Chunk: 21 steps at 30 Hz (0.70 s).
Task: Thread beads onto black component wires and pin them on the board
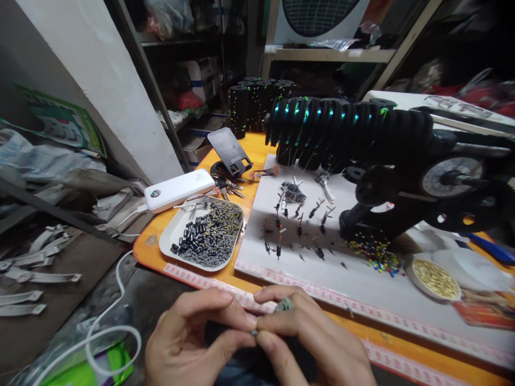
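My left hand (197, 335) and my right hand (309, 335) meet at the table's front edge, thumbs and forefingers pinched fingertip to fingertip. A small grey piece (254, 332) shows between the fingertips, too small to name. Tucked among the right fingers is a crumpled grey-green bit (285, 304). Beyond the left hand stands a white tray (164, 238) filled with small grey, yellow-marked pieces and black cylinders. On the white board (257, 236) ahead lie several small black weights (278, 251) with short wires or swivels, in loose rows.
A black geared machine (378, 185) with a ribbed roller overhangs the board's right side. Near it are colourful beads (378, 254) and a dish of gold bits (436, 279). A power bank (181, 188), keys (231, 185) and phone stand (229, 150) sit behind the tray. Measuring tape (330, 296) runs along the front.
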Each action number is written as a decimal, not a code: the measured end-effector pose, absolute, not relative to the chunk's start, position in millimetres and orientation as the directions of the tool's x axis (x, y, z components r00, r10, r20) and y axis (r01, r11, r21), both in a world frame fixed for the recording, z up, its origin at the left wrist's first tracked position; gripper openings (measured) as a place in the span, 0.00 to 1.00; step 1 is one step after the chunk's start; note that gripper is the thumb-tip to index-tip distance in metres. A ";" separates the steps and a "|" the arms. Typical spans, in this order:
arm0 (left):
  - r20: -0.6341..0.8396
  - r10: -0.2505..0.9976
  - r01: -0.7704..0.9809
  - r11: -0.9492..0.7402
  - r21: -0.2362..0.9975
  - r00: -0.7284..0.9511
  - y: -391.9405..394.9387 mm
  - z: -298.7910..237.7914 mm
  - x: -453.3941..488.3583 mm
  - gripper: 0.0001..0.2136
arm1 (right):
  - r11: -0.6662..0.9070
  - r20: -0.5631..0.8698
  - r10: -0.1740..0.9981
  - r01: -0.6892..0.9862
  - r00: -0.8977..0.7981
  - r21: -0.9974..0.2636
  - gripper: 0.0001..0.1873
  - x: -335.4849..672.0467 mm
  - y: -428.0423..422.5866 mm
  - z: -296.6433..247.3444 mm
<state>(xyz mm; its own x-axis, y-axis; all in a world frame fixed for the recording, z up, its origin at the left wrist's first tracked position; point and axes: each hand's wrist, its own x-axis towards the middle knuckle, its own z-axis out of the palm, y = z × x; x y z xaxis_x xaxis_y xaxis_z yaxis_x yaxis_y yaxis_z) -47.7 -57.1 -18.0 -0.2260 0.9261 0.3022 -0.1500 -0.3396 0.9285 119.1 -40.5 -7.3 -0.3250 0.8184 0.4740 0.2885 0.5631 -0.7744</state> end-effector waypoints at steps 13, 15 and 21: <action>0.672 0.682 0.142 -0.725 0.674 0.288 -27.1 -7.6 -76.7 0.06 | 0.393 0.365 0.888 0.047 -0.281 -0.918 0.09 118.4 -28.8 2.0; 0.641 0.715 0.097 -0.685 0.722 0.279 -25.9 -6.7 -70.3 0.04 | 0.412 0.386 0.875 0.031 -0.292 -0.911 0.08 118.6 -28.1 0.3; 0.537 0.818 -0.247 -0.487 0.838 0.205 -39.1 -9.2 -49.6 0.09 | 0.597 0.665 0.729 0.628 -0.164 -0.500 0.12 138.1 -22.0 -9.6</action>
